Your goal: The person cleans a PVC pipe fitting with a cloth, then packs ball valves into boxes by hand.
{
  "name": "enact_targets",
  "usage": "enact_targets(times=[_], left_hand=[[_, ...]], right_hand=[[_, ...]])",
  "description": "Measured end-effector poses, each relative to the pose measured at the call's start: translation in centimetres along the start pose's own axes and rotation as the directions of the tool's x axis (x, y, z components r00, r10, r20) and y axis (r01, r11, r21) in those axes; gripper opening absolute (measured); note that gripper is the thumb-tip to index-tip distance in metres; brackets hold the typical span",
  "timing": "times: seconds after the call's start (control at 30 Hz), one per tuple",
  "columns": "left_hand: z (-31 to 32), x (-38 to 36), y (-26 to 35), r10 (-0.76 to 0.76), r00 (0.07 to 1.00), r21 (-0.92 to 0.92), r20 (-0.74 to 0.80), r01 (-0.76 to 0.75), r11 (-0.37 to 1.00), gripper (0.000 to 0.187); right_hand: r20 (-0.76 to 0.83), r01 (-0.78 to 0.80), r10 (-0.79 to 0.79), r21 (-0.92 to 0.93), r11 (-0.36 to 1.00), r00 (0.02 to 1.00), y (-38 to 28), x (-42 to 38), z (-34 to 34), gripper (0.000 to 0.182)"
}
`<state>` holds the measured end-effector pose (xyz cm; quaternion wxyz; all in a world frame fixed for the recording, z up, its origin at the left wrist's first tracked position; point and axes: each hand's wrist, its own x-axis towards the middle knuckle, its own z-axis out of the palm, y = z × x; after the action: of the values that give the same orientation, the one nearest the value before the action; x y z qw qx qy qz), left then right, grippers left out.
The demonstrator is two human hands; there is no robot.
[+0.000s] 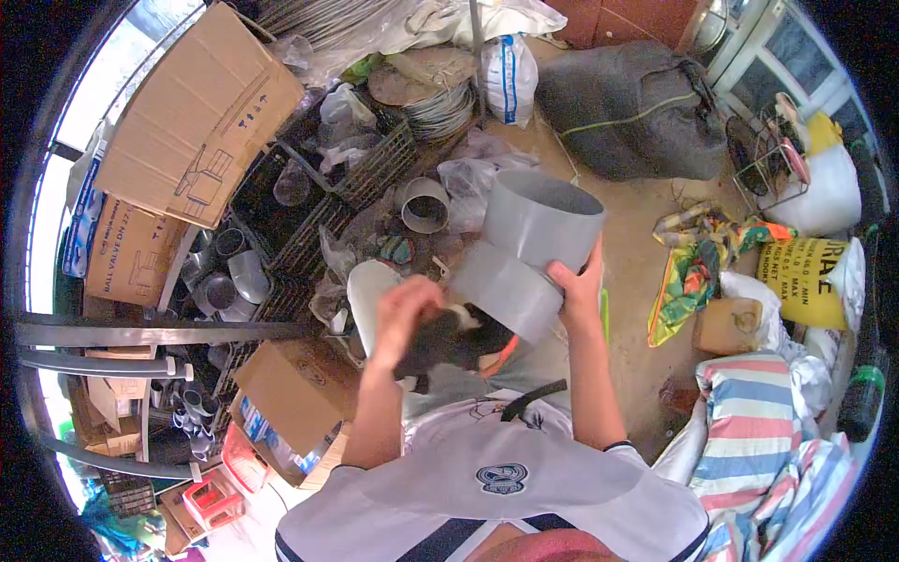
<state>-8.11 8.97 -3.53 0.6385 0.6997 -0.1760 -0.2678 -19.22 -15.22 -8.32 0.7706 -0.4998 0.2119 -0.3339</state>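
Observation:
A large grey pipe fitting [524, 248] with a side branch is held up in front of the body, its wide round opening facing up. My right hand [582, 286] grips its right side, thumb on the grey wall. To the left of the fitting, my left hand [407, 314] is raised with its fingers curled together; it is blurred, and what it holds, if anything, cannot be made out. Just below and beside that hand lies a black and white furry shape [445, 342] over the lap, with a strip of orange at its right.
Black crates [375, 169], loose grey fittings [225, 281] and an open cardboard box [300, 403] stand at the left. A big dark sack [637, 112] lies ahead. Striped bags [749, 421] and a yellow sack [810, 276] are at the right.

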Motion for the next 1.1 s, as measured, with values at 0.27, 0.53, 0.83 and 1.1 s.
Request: enact_targets(times=[0.27, 0.53, 0.83, 1.1], left_hand=[[1.6, 2.2, 10.8, 0.169, 0.776, -0.383, -0.608, -0.473, 0.794, 0.031], [5.9, 6.2, 8.1, 0.581, 0.563, 0.547, 0.588, -0.806, 0.228, 0.058], [2.0, 7.3, 4.4, 0.673, 0.707, 0.257, 0.217, -0.707, 0.659, 0.034], [1.6, 4.4, 2.2, 0.569, 0.817, 0.272, 0.09, -0.57, 0.775, 0.038]], right_hand=[[0.12, -0.11, 0.113, -0.032, 0.993, 0.986, 2.4, -1.0, 1.0, 0.116], [0.166, -0.337, 0.332, 0.004, 0.941, 0.929, 3.0, -3.6, -0.1, 0.097], [0.195, -0.532, 0.498, 0.212, 0.82, 0.845, 6.6, -3.6, -2.2, 0.1], [0.326, -0.723, 0.645, 0.329, 0.607, 0.691, 9.2, -6.0, -4.0, 0.099]])
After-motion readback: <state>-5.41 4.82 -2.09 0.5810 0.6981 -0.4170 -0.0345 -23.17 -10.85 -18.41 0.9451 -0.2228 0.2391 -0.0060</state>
